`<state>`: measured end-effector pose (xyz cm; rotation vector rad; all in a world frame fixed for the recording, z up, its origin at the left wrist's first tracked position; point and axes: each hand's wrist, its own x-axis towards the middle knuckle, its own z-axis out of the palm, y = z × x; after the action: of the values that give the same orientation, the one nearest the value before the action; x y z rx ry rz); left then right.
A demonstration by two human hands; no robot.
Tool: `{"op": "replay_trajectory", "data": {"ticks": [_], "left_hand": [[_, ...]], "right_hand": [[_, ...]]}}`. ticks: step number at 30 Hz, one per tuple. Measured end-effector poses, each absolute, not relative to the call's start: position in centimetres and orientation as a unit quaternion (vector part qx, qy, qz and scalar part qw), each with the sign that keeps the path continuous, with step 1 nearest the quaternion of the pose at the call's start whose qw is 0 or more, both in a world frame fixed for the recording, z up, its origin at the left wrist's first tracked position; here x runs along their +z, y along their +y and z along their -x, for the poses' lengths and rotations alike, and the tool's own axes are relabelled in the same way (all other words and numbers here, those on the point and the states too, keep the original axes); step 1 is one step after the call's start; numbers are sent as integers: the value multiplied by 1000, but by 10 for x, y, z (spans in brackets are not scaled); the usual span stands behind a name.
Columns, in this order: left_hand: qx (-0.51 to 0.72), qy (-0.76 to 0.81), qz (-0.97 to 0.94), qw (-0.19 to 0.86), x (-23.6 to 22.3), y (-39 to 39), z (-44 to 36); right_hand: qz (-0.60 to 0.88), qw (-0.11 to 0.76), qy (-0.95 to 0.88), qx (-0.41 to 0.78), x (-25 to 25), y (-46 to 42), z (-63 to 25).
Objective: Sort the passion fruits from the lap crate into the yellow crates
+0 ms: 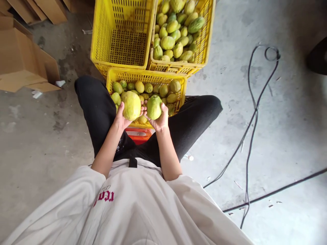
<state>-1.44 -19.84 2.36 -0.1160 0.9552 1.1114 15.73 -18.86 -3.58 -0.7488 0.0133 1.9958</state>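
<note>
My left hand cups a large yellow-green fruit from below. My right hand holds a smaller green fruit right beside it, and the two fruits almost touch. Both hands hover over the near yellow crate, which holds several green and yellow fruits and sits between my knees in black trousers.
Behind it stand an empty yellow crate on the left and a fruit-filled yellow crate on the right. A red stool shows under me. Flattened cardboard lies at the left. Black cables run across the concrete floor on the right.
</note>
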Motion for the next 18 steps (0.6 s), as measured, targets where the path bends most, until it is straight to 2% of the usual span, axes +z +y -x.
{"op": "replay_trajectory", "data": {"ticks": [7, 13, 18], "left_hand": [[508, 460, 55, 726, 32, -194, 12], [542, 430, 32, 721, 33, -198, 14], [555, 453, 36, 697, 38, -198, 14]], "right_hand": [[360, 494, -20, 791, -36, -182, -149], [331, 537, 48, 774, -16, -182, -151], [313, 529, 60, 787, -17, -185, -153]]}}
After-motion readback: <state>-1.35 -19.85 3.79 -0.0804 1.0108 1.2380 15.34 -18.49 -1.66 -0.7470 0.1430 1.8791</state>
